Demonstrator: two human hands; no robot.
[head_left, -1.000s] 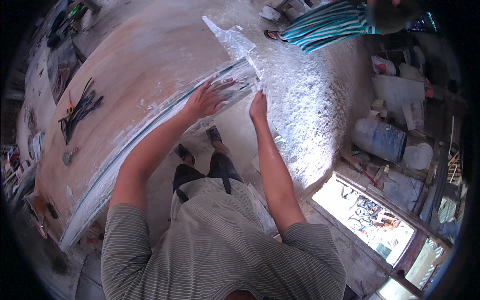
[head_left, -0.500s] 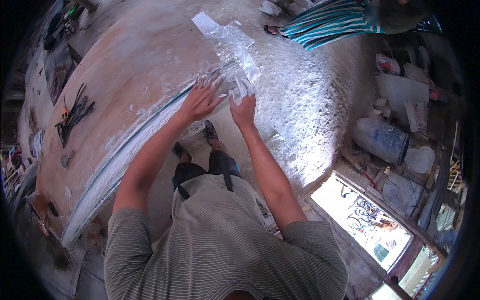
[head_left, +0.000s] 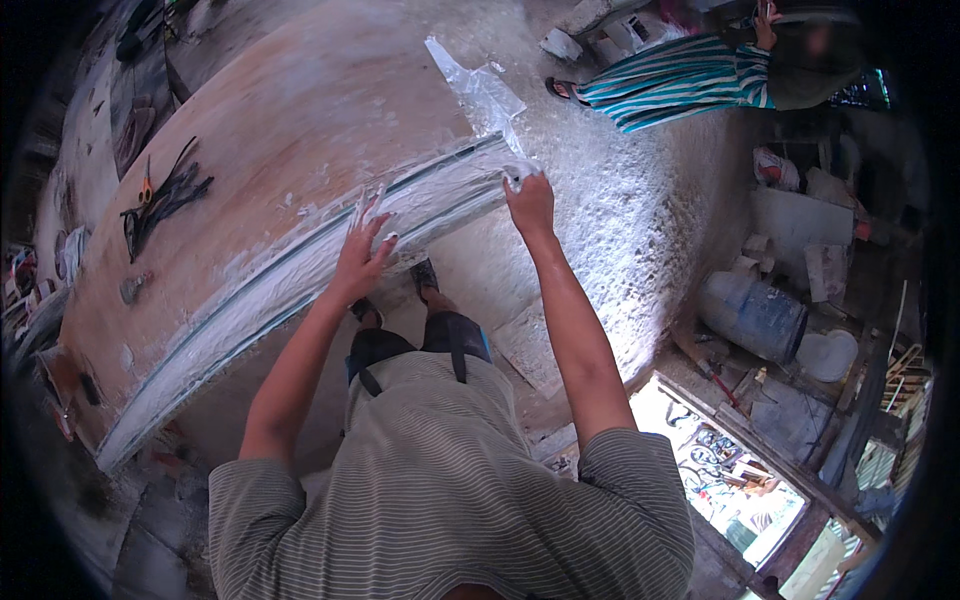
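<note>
Both arms stretched forward from the lower edge. Left hand (head_left: 362, 250) flat, fingers spread, palm down at the bench's near edge. Right hand (head_left: 530, 200) further out, fingers curled in a pinch at that edge's end.

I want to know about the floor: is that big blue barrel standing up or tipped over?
Tipped over. The blue barrel lies on its side on the floor, its long rounded wall facing up, beside a white lid.

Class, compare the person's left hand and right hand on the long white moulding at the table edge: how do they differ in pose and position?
The left hand lies with fingers spread on the white moulding, partway along it; the right hand is closed, pinching the moulding's far end. The left arm is bent, while the right arm reaches out straighter. Both hands are bare and touch the same moulding along the table edge.
</note>
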